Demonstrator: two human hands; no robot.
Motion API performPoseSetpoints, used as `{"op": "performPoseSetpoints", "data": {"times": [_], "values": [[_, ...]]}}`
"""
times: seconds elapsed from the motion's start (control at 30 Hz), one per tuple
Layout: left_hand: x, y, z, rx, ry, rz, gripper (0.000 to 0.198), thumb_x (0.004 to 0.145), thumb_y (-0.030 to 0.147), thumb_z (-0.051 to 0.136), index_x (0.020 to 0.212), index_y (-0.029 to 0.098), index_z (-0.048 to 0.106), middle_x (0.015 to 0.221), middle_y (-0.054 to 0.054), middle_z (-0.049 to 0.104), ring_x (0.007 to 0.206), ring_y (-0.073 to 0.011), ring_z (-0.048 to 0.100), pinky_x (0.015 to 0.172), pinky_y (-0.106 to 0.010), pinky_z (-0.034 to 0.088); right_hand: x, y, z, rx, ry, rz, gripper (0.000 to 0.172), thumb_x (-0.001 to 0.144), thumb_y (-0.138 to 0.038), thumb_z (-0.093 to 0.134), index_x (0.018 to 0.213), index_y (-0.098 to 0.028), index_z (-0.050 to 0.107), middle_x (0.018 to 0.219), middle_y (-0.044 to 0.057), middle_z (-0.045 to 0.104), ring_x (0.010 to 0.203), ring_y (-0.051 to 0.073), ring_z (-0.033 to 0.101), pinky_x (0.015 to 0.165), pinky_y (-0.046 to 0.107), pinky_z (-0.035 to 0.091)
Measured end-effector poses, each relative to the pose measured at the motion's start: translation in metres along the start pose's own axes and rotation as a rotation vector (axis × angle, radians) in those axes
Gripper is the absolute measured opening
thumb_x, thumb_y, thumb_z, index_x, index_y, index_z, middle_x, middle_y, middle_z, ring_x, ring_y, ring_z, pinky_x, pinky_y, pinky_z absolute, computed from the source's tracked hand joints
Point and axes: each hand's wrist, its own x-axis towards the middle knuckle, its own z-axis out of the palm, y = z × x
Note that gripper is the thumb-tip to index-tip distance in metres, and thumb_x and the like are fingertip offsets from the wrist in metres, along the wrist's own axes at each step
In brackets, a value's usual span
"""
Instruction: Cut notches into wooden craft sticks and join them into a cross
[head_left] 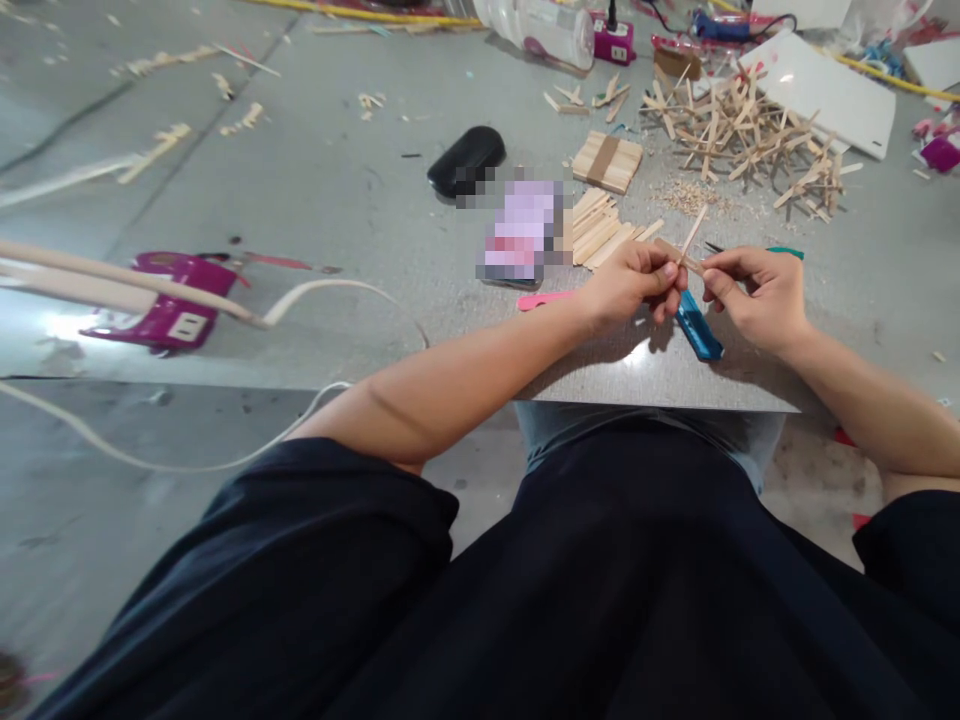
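Note:
My left hand is closed in a pinch on a small piece made of thin wooden sticks, one stick pointing up and to the right. My right hand is closed too, its fingertips pinching the same stick piece from the right side. Both hands hover over a grey board. Just under them lies a blue cutter. A teal-handled tool shows behind my right hand.
Loose flat sticks and a taped stick panel lie behind my hands. A heap of assembled stick shapes is at the back right. A black case, a pink tool, a magenta power strip with white cables and a white board lie around.

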Motion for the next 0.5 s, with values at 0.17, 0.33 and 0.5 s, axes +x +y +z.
{"op": "performPoseSetpoints", "data": {"times": [0.17, 0.33, 0.5], "values": [[-0.001, 0.002, 0.0, 0.044, 0.007, -0.009, 0.038, 0.118, 0.033, 0.083, 0.085, 0.017, 0.075, 0.064, -0.002, 0.073, 0.049, -0.0105, 0.063, 0.054, -0.022, 0.049, 0.0, 0.002, 0.003, 0.033, -0.016, 0.023, 0.036, 0.106, -0.061, 0.094, 0.097, -0.027, 0.086, 0.076, 0.001, 0.078, 0.058, 0.017, 0.068, 0.057, 0.035, 0.062], [-0.005, 0.002, -0.001, 0.087, -0.107, -0.015, 0.041, 0.113, 0.032, 0.083, 0.077, 0.016, 0.073, 0.055, 0.002, 0.06, 0.045, -0.007, 0.048, 0.048, -0.02, 0.036, -0.003, 0.0, 0.006, 0.019, -0.046, 0.04, 0.039, 0.103, -0.061, 0.095, 0.092, -0.026, 0.082, 0.073, 0.001, 0.075, 0.062, 0.019, 0.07, 0.064, 0.038, 0.064], [-0.008, 0.001, 0.003, 0.104, -0.128, -0.025, 0.041, 0.109, 0.036, 0.088, 0.076, 0.018, 0.072, 0.056, 0.004, 0.056, 0.048, -0.0071, 0.044, 0.047, -0.019, 0.034, -0.006, -0.008, 0.008, -0.01, -0.07, 0.024, 0.033, 0.102, -0.054, 0.091, 0.09, -0.026, 0.079, 0.075, 0.003, 0.077, 0.067, 0.021, 0.071, 0.065, 0.038, 0.062]]}}
